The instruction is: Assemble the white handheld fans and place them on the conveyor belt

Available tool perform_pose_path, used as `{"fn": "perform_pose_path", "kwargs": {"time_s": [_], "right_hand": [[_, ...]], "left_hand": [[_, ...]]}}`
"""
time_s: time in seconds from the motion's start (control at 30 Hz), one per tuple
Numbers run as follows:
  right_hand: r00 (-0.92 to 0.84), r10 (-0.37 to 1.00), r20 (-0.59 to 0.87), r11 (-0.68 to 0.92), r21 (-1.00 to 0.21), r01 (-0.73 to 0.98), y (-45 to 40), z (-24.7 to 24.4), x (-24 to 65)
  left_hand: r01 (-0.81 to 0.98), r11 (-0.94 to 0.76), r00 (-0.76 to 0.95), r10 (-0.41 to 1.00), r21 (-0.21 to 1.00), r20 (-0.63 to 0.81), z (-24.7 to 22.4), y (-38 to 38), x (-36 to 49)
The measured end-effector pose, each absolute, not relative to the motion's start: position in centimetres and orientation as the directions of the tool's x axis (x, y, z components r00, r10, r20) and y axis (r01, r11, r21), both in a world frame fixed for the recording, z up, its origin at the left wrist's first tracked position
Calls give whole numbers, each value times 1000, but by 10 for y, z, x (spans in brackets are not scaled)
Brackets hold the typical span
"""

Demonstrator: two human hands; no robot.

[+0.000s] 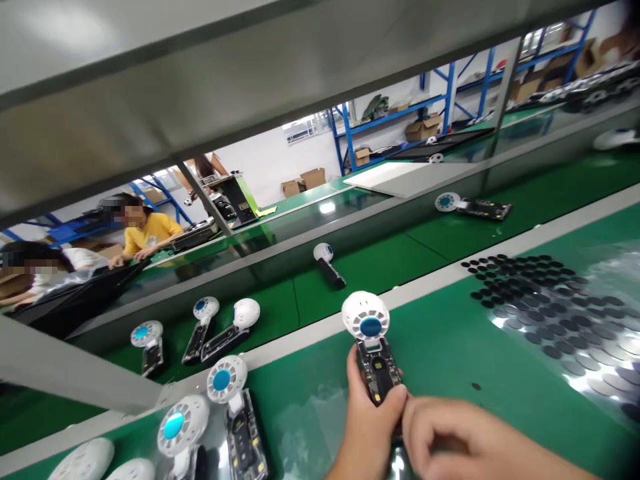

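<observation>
My left hand [365, 417] is wrapped round the dark, see-through body of a handheld fan [379, 367]. Its white round head, with a blue disc in the middle, points up and away from me, and circuit parts show in the body. Close against the fan's lower end is my right hand [463, 430], fingers curled and partly blurred; whatever they pinch is hidden. More fans of the same kind, such as one fan [245, 430], lie to the left on the green bench [305, 393]. On the right, a clear sheet [615, 267] carries many round black stickers [530, 293].
Beyond a pale rail [300, 333] runs a green conveyor belt [280, 287] with several fans on it. A metal shelf [225, 87] hangs overhead, and a slanted post [75, 373] stands at left. Co-workers [150, 230] sit across the line.
</observation>
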State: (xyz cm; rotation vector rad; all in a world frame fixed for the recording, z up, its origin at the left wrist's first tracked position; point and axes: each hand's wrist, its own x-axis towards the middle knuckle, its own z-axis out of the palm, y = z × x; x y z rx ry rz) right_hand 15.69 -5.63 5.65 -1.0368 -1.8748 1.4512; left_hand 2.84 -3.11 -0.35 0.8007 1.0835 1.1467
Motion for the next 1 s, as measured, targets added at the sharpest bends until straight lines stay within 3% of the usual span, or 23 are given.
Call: {"fn": "perform_pose_path", "kwargs": {"time_s": [0.1, 0.2, 0.33, 0.47, 0.77, 1.0], "right_hand": [[-337, 937, -88, 34, -940, 340, -36, 67, 163], [-246, 969, -4, 121, -862, 492, -22, 72, 162], [-299, 949, 102, 275, -733, 622, -15, 67, 157], [-355, 929, 106, 334, -653, 680, -15, 64, 155], [-379, 914, 144, 375, -656, 655, -12, 60, 157], [-350, 926, 141, 347, -682, 644, -15, 56, 152]], "left_hand": [[-243, 229, 18, 973, 943, -232, -2, -31, 29], [-239, 286, 104, 958, 928, -268, 6, -32, 30], [-146, 307, 81, 951, 941, -298, 15, -32, 32], [-40, 238, 8, 971, 970, -238, 16, -32, 34], [-84, 268, 64, 963, 960, -263, 19, -33, 36], [6, 218, 30, 975, 976, -218, 13, -32, 35]]}}
